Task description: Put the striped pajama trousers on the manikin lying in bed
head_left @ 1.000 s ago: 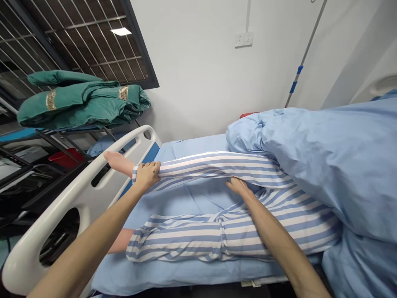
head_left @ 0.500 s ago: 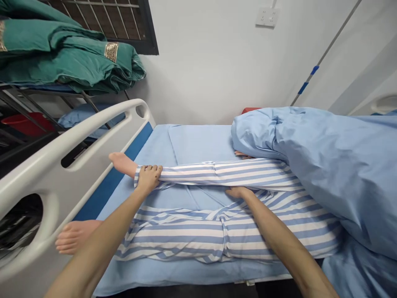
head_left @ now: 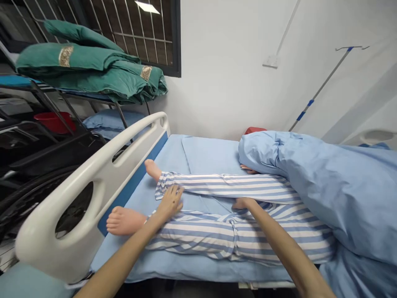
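Observation:
Two legs in blue-and-white striped trousers (head_left: 198, 234) lie on a bed; their smooth feet look like a manikin's. The far leg (head_left: 211, 182) ends in a bare foot (head_left: 153, 169) near the footboard, the near leg in another bare foot (head_left: 125, 220). My left hand (head_left: 171, 201) is over the gap between the lower legs, fingers spread, near the far trouser cuff and holding nothing. Against the near side of the far leg, around the knee, is my right hand (head_left: 243, 203). Its fingers are partly hidden at the leg's underside, so their grip does not show.
A light blue quilt (head_left: 310, 178) covers the upper body, with a few fingertips (head_left: 248, 169) showing at its edge. The white footboard (head_left: 93, 178) rises at the left. Beyond are folded green bedding (head_left: 102, 66), a wheelchair (head_left: 40, 169) and a drip pole (head_left: 322, 87).
My left hand has let go of the far leg's ankle and come nearer to me, its fingers spreading. My right hand stays at the knee. The view has shifted and shows more at the left.

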Available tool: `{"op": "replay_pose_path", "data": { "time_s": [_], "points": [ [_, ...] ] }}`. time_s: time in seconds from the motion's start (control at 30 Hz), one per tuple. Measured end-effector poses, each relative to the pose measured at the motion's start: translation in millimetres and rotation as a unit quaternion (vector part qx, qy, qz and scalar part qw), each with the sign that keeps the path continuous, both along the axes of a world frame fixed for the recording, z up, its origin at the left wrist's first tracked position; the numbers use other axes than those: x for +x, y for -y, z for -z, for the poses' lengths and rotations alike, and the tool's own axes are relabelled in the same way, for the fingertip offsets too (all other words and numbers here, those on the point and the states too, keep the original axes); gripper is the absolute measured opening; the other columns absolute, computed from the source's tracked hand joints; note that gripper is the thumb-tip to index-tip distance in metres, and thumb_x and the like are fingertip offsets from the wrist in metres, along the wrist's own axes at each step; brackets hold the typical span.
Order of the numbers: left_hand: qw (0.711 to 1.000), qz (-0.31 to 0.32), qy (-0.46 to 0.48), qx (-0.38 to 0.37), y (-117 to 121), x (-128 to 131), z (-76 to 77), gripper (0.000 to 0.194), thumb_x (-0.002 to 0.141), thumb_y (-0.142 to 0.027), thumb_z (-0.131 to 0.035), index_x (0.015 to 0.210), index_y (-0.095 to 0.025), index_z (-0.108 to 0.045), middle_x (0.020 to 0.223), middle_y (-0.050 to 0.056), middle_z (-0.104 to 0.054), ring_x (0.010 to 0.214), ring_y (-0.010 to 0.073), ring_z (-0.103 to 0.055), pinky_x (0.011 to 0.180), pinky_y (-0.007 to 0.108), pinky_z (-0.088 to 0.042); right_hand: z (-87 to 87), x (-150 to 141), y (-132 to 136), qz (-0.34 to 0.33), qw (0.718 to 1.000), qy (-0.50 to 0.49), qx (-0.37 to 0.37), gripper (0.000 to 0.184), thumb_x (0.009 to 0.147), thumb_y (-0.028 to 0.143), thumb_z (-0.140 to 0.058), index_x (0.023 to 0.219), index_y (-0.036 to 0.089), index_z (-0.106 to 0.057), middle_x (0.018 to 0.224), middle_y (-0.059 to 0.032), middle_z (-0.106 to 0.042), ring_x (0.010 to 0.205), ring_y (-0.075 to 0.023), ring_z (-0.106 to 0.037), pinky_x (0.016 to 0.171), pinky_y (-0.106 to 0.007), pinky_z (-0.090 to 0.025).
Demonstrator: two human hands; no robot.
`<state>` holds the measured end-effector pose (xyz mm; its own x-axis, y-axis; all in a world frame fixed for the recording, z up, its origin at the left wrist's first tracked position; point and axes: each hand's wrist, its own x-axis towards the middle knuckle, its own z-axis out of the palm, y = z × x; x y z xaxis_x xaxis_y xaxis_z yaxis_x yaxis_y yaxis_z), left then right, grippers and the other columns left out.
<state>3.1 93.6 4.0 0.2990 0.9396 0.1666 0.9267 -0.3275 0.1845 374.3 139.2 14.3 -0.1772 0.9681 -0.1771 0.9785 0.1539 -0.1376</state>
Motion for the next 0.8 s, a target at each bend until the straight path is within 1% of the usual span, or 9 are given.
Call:
{"op": "replay_pose_path", "data": {
  "time_s": [0.07,0.13,0.23,0.33,0.47,0.57,0.63,0.7,0.8],
  "points": [
    [0.995,0.043,0.048,-0.079,34.5,-9.3,3.9,0.042,0.088,-0.037,-0.048,0.125,-0.023,-0.063,0.132,0.011,-0.064,0.125,0.0288,-0.057,0.108,0.042,-0.043,-9.3,-9.1,18.3,-0.021,0.998,0.000,-0.067,0.032,0.065,0.030,-0.076,0.095,0.019,-0.079,0.100,-0.0144,-0.078,0.088,-0.0277,-0.073,0.078,-0.031,-0.052],
    [0.986,0.066,0.060,-0.138,61.5,-22.6,9.3,0.042,0.089,-0.047,-0.048,0.121,-0.026,-0.064,0.125,0.007,-0.069,0.116,0.0262,-0.063,0.104,0.038,-0.047,-15.2,-17.4,42.3,-0.046,0.994,-0.018,-0.098,0.045,0.077,0.039,-0.068,0.117,0.019,-0.074,0.114,-0.0124,-0.075,0.100,-0.0253,-0.072,0.084,-0.028,-0.051],
    [0.988,0.082,0.005,-0.134,80.1,-37.8,14.3,0.053,0.079,-0.048,-0.061,0.127,-0.027,-0.061,0.131,0.009,-0.066,0.121,0.0304,-0.060,0.108,0.042,-0.043,-19.1,-25.8,80.4,-0.077,0.990,-0.057,-0.104,0.042,0.094,0.043,-0.050,0.125,0.022,-0.069,0.119,-0.0093,-0.074,0.109,-0.0240,-0.069,0.091,-0.029,-0.049],
    [0.985,0.092,-0.061,-0.129,79.7,-38.3,10.7,0.059,0.069,-0.035,-0.068,0.126,-0.024,-0.061,0.128,0.013,-0.067,0.119,0.0335,-0.061,0.105,0.044,-0.044,-23.7,-24.7,110.7,-0.067,0.992,-0.085,-0.070,0.040,0.099,0.040,-0.039,0.111,0.021,-0.072,0.112,-0.0104,-0.075,0.107,-0.0264,-0.068,0.092,-0.033,-0.047],
    [0.982,0.081,-0.109,-0.134,76.3,-32.6,1.3,0.057,0.065,-0.025,-0.066,0.121,-0.019,-0.062,0.125,0.016,-0.067,0.116,0.0354,-0.062,0.099,0.045,-0.047,-35.8,-6.8,144.5,-0.029,0.991,-0.120,0.049,0.035,0.097,0.036,-0.042,0.110,0.017,-0.069,0.114,-0.0136,-0.072,0.110,-0.0268,-0.065,0.095,-0.035,-0.045],
    [0.979,0.071,-0.134,-0.133,77.0,-33.5,-1.3,0.054,0.068,-0.021,-0.061,0.122,-0.017,-0.062,0.124,0.017,-0.068,0.115,0.0357,-0.063,0.099,0.045,-0.046,-38.5,10.1,181.8,-0.014,0.984,-0.138,0.115,0.028,0.094,0.026,-0.040,0.092,0.021,-0.068,0.097,-0.0105,-0.071,0.095,-0.0240,-0.064,0.086,-0.033,-0.045],
    [0.977,0.066,-0.157,-0.127,76.0,-34.0,-3.5,0.052,0.070,-0.018,-0.057,0.122,-0.017,-0.061,0.120,0.016,-0.070,0.112,0.0347,-0.065,0.098,0.045,-0.046,-32.3,18.2,213.1,-0.017,0.987,-0.130,0.096,0.027,0.092,0.024,-0.040,0.084,0.022,-0.066,0.085,-0.0082,-0.069,0.084,-0.0224,-0.062,0.079,-0.032,-0.045],
    [0.974,0.059,-0.182,-0.118,72.3,-32.9,-10.6,0.052,0.070,-0.014,-0.055,0.121,-0.016,-0.061,0.115,0.016,-0.071,0.108,0.0346,-0.066,0.094,0.045,-0.047,-20.1,22.5,243.4,-0.033,0.991,-0.120,0.048,0.024,0.090,0.023,-0.043,0.086,0.021,-0.067,0.084,-0.0071,-0.069,0.083,-0.0216,-0.062,0.080,-0.031,-0.045],
    [0.970,0.055,-0.212,-0.101,62.4,-30.4,-36.7,0.048,0.069,-0.013,-0.054,0.117,-0.015,-0.063,0.110,0.016,-0.072,0.103,0.0353,-0.068,0.089,0.045,-0.048,3.0,22.3,271.1,-0.050,0.990,-0.129,-0.006,0.033,0.084,0.022,-0.048,0.111,0.018,-0.068,0.109,-0.0110,-0.070,0.106,-0.0238,-0.062,0.095,-0.033,-0.046]
  ]
}}
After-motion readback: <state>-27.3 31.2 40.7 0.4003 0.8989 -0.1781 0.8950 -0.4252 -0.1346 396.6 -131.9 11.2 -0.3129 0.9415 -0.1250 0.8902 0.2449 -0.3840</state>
